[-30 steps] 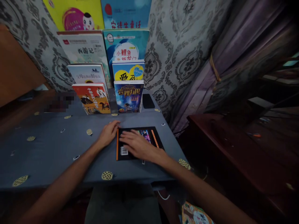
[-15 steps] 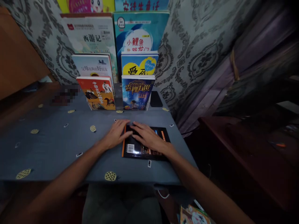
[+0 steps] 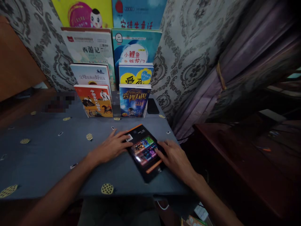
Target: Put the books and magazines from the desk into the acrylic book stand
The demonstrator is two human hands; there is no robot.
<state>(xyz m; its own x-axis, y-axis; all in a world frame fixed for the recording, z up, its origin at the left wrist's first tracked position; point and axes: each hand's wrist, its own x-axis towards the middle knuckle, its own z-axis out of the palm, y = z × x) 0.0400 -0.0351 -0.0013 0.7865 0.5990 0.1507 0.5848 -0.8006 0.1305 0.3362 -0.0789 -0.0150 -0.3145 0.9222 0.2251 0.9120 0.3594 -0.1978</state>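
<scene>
In the head view, the black book has swung round on the counter. Half a second ago its orange spine strip ran down the left side; now that strip lies at the far end, and the book sits slantwise, its near end angled to the right. The hands have parted too: they were close together over the cover and now stand at opposite sides.

The left hand is loosely spread, its fingertips at the far left corner by the white barcode label; whether it pinches there I cannot tell. The right hand is half closed on the right edge, thumb on the cover, and appears to have hold of it, though the underside is hidden.

I judge this as turning the book, not yet squared up. It lies before the upright blue book and red-orange book, apart from both.
</scene>
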